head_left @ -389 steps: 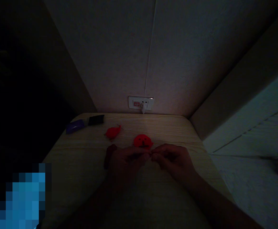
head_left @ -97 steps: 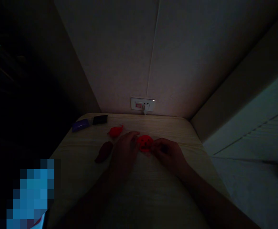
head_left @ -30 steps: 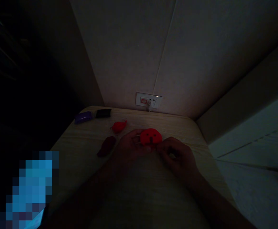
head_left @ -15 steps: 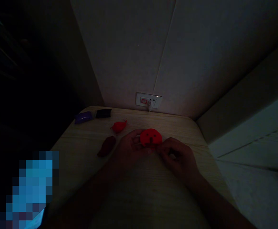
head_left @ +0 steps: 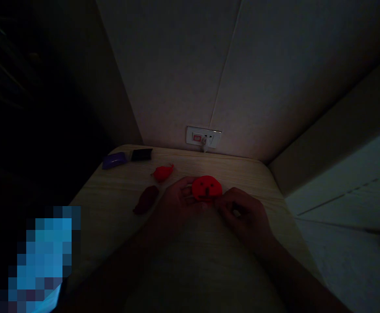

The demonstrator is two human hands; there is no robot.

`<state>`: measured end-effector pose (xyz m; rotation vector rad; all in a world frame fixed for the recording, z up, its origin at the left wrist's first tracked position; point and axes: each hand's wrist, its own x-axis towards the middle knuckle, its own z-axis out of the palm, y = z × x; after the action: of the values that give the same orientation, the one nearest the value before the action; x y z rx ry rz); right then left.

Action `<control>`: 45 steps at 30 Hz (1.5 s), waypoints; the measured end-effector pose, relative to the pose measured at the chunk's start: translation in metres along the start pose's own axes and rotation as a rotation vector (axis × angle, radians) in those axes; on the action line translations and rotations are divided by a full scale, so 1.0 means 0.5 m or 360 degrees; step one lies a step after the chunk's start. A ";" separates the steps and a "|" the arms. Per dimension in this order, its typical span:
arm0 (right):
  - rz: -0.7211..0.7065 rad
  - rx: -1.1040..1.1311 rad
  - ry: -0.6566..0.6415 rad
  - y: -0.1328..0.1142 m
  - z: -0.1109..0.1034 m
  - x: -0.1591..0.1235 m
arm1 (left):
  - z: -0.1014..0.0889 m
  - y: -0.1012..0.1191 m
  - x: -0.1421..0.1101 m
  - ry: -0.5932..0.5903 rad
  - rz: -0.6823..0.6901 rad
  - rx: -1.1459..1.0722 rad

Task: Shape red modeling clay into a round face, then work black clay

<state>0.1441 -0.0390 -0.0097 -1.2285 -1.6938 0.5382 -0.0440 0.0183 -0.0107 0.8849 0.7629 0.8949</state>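
A bright red, flat, rounded piece [head_left: 212,184] with dark eyes, a nose and a mouth line like a face is held over the table. My left hand [head_left: 179,200] is closed around its left and lower edge, thumb in front. At the lower right edge, my right hand [head_left: 243,211] has thumb and fingertips pinched together by the mouth line; whether something small is between them is too dark to tell. Left of my hands lie a small red lump with pointed ends [head_left: 163,173] and a dark red elongated piece [head_left: 146,200].
On the wooden table [head_left: 242,169], a purple packet [head_left: 114,160] and a black packet [head_left: 142,154] lie at the back left. A wall socket [head_left: 203,137] with a plug sits just behind the table. A pale cabinet-like surface [head_left: 346,165] stands at the right.
The dark mouth line on the red face piece shows more clearly now, and my right fingertips sit slightly lower beside it. My left hand stays nearly still.
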 end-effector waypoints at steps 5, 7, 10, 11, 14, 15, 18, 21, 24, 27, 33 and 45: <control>-0.0022 -0.0012 0.0025 0.000 0.000 0.002 | 0.000 -0.002 -0.001 -0.0011 0.0023 0.0012; -0.0030 -0.0016 0.0019 -0.001 -0.001 0.003 | 0.001 -0.001 -0.002 0.0004 0.0013 0.0026; -0.0029 -0.0033 0.0016 -0.002 -0.002 0.002 | 0.000 0.001 -0.004 -0.0008 0.0009 0.0050; -0.0018 -0.0035 0.0022 -0.003 -0.002 0.002 | 0.000 0.001 -0.004 -0.0018 0.0012 0.0057; 0.0022 -0.0019 0.0028 -0.005 0.000 0.001 | 0.000 0.000 -0.004 -0.0011 0.0025 0.0053; 0.0032 -0.0011 0.0031 -0.004 0.000 0.001 | 0.001 0.000 -0.004 -0.0004 0.0022 0.0044; 0.0057 -0.0008 0.0040 0.000 0.002 -0.001 | 0.002 0.001 -0.006 -0.0006 0.0008 0.0029; 0.0071 -0.0011 0.0057 0.006 0.003 -0.003 | 0.002 0.002 -0.006 -0.0021 0.0012 0.0003; 0.0090 -0.0022 0.0063 0.008 0.003 -0.005 | -0.001 0.000 -0.005 -0.0024 0.0010 -0.0018; 0.0115 -0.0007 0.0050 0.005 0.002 -0.006 | -0.005 -0.003 -0.003 -0.0040 0.0020 -0.0023; 0.0160 0.0018 0.0039 0.002 0.002 -0.007 | -0.002 0.000 -0.006 -0.0017 -0.0003 -0.0025; 0.0256 0.0027 0.0091 0.006 0.005 -0.010 | -0.003 -0.004 -0.004 -0.0039 0.0001 -0.0061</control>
<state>0.1437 -0.0420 -0.0152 -1.3629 -1.5479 0.6072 -0.0454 0.0162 -0.0130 0.8610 0.7223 0.8949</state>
